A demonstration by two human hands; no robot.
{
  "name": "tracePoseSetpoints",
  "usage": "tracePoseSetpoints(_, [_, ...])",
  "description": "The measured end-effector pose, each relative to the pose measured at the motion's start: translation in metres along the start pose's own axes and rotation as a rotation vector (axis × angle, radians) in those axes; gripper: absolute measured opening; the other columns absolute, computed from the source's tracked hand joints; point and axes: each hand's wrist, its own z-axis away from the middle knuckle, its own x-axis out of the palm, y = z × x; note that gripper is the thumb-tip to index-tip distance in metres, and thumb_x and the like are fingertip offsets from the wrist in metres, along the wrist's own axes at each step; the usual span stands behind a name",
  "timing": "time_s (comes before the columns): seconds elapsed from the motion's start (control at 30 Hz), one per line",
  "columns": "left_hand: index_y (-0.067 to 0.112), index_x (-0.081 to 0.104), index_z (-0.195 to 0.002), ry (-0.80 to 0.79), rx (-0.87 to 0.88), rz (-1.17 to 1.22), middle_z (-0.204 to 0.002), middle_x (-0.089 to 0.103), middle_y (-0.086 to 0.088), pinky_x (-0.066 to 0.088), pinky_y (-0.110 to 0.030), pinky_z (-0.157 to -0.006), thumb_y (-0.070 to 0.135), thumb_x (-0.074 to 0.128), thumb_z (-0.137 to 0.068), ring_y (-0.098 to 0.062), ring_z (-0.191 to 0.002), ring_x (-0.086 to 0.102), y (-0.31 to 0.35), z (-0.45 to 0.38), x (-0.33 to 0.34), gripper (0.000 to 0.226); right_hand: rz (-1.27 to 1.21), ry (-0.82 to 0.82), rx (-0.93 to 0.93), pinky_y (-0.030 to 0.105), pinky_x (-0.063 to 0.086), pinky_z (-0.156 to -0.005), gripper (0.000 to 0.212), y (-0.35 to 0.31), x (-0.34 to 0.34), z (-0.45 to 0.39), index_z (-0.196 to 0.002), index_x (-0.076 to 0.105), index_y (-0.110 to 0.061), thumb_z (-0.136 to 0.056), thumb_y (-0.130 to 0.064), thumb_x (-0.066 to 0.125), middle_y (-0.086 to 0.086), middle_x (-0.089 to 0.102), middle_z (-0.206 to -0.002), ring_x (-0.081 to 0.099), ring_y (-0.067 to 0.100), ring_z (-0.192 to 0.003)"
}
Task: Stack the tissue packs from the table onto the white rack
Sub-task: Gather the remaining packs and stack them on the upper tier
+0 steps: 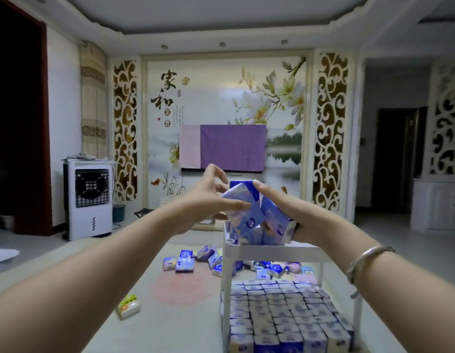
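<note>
Both hands hold a bunch of blue and white tissue packs (pixel 249 212) above the top tier of the white rack (pixel 272 247). My left hand (pixel 208 197) presses on the left side of the bunch, fingers spread. My right hand (pixel 280 207) cups the right side from above and below. A lower tier of the rack (pixel 225 289) is filled with several rows of stacked packs (pixel 280 304). Loose tissue packs (pixel 193 261) lie scattered on the table (pixel 170 324) behind the rack.
A yellow and green tissue pack (pixel 129 305) lies alone on the table at the left. A white air cooler (pixel 89 197) stands on the floor at the back left. A covered television (pixel 224 147) hangs on the far wall.
</note>
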Motion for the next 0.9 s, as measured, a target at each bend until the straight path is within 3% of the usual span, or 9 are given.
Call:
tracePoseSetpoints(0.07, [0.023, 0.034, -0.121, -0.005, 0.030, 0.000, -0.111, 0.055, -0.012, 0.060, -0.039, -0.075, 0.012, 0.080, -0.074, -0.028, -0.093, 0.068, 0.006, -0.014, 0.015, 0.067, -0.107, 0.102, -0.061, 0.030, 0.052, -0.065, 0.040, 0.001, -0.017, 0.004, -0.101, 0.054, 0.002, -0.085, -0.034, 0.062, 0.027, 0.059, -0.092, 0.060, 0.023, -0.071])
tracePoseSetpoints(0.13, [0.029, 0.036, -0.131, -0.033, 0.058, -0.011, -0.110, 0.056, -0.010, 0.059, -0.040, -0.079, 0.014, 0.079, -0.075, -0.028, -0.094, 0.068, 0.007, -0.032, 0.028, 0.072, -0.230, 0.241, -0.084, 0.025, 0.050, -0.055, 0.015, 0.005, -0.037, 0.000, -0.096, 0.045, -0.005, -0.088, -0.017, 0.048, 0.021, 0.050, -0.086, 0.053, 0.020, -0.065])
tracePoseSetpoints(0.23, [0.023, 0.048, -0.124, -0.063, 0.096, -0.020, -0.104, 0.062, -0.002, 0.058, -0.034, -0.080, 0.014, 0.078, -0.077, -0.018, -0.090, 0.067, 0.005, -0.064, 0.052, 0.057, -0.212, 0.483, -0.102, 0.031, 0.050, -0.067, 0.020, 0.021, -0.070, -0.014, -0.100, 0.048, -0.002, -0.097, -0.018, 0.036, 0.018, 0.057, -0.094, 0.057, 0.023, -0.079])
tracePoseSetpoints(0.3, [0.017, 0.049, -0.119, -0.066, 0.105, -0.043, -0.095, 0.062, 0.000, 0.054, -0.020, -0.068, 0.009, 0.075, -0.078, -0.011, -0.078, 0.063, 0.005, -0.086, 0.069, 0.050, -0.136, 0.592, -0.091, 0.035, 0.050, -0.075, 0.031, 0.039, -0.091, -0.024, -0.112, 0.051, -0.002, -0.099, -0.027, 0.036, 0.018, 0.058, -0.104, 0.059, 0.026, -0.088])
tracePoseSetpoints(0.37, [0.012, 0.047, -0.117, -0.082, 0.094, -0.090, -0.089, 0.058, -0.001, 0.050, -0.016, -0.058, 0.007, 0.075, -0.077, -0.011, -0.072, 0.058, 0.001, -0.109, 0.086, 0.049, -0.090, 0.638, -0.074, 0.034, 0.051, -0.071, 0.030, 0.056, -0.108, -0.028, -0.112, 0.053, -0.008, -0.101, -0.030, 0.037, 0.016, 0.060, -0.102, 0.059, 0.025, -0.090])
tracePoseSetpoints(0.53, [0.014, 0.044, -0.107, -0.196, 0.037, -0.398, -0.101, 0.053, -0.006, 0.044, -0.025, -0.063, 0.014, 0.079, -0.073, -0.019, -0.086, 0.052, -0.020, -0.162, 0.114, 0.050, -0.029, 0.695, -0.132, 0.032, 0.051, -0.064, 0.012, 0.085, -0.131, -0.034, -0.097, 0.055, -0.011, -0.099, -0.021, 0.047, 0.010, 0.063, -0.092, 0.061, 0.017, -0.073])
tracePoseSetpoints(0.63, [0.012, 0.044, -0.120, -0.207, 0.036, -0.576, -0.109, 0.051, -0.008, 0.040, -0.027, -0.073, 0.018, 0.079, -0.075, -0.026, -0.101, 0.052, -0.036, -0.180, 0.124, 0.058, -0.070, 0.659, -0.126, 0.032, 0.049, -0.062, 0.016, 0.084, -0.135, -0.041, -0.087, 0.056, -0.010, -0.096, -0.010, 0.043, 0.008, 0.060, -0.079, 0.058, 0.019, -0.069])
tracePoseSetpoints(0.8, [0.022, 0.049, -0.122, -0.272, 0.039, -0.888, -0.125, 0.049, -0.008, 0.040, -0.039, -0.095, 0.032, 0.082, -0.068, -0.030, -0.117, 0.040, -0.060, -0.188, 0.134, 0.064, 0.068, 0.553, -0.068, 0.034, 0.040, -0.075, 0.023, 0.084, -0.128, -0.058, -0.071, 0.050, -0.013, -0.091, -0.004, 0.041, 0.005, 0.050, -0.069, 0.049, 0.019, -0.070])
tracePoseSetpoints(0.9, [0.025, 0.051, -0.119, -0.256, 0.006, -0.975, -0.127, 0.040, -0.008, 0.037, -0.046, -0.100, 0.038, 0.085, -0.061, -0.034, -0.122, 0.030, -0.063, -0.187, 0.137, 0.068, 0.058, 0.510, -0.045, 0.039, 0.045, -0.080, 0.014, 0.086, -0.123, -0.070, -0.081, 0.050, -0.010, -0.088, -0.003, 0.041, 0.008, 0.052, -0.079, 0.053, 0.020, -0.075])
